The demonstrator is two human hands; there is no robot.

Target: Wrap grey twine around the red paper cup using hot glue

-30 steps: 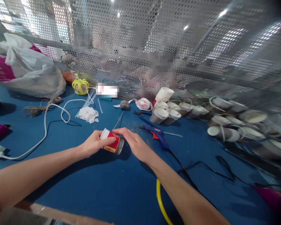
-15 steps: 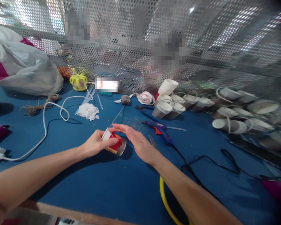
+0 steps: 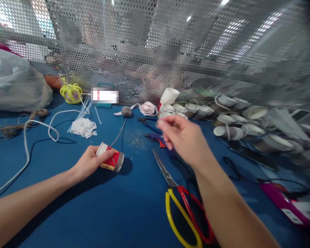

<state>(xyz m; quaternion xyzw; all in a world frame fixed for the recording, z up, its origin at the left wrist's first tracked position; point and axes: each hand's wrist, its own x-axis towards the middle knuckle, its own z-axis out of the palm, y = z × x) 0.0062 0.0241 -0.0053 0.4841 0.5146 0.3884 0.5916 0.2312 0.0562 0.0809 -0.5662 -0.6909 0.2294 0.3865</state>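
Observation:
My left hand (image 3: 91, 161) is wrapped round a red and white paper cup (image 3: 116, 159), which lies tilted on its side. Grey-brown cord runs from the cup back to a small ball of cord (image 3: 126, 111). My right hand (image 3: 187, 141) hovers over the blue glue gun (image 3: 155, 136), hiding most of its body. Its thumb and fingers are curled together; whatever they may hold is hidden. Large scissors (image 3: 165, 173) with one yellow and one red handle lie just below that hand, blades pointing away from me.
Paper cups with handles (image 3: 227, 132) crowd the right and back right. White cotton-like material (image 3: 84, 127), a pink ribbon roll (image 3: 148, 109) and pliers (image 3: 144, 120) lie farther back. A white cable (image 3: 28, 151) loops at left. A purple power strip (image 3: 281, 203) sits at right.
My right hand has moved away from the cup, to the right and over the glue gun, its fingers now curled. The left hand keeps the cup. The view has shifted right, showing the whole scissors.

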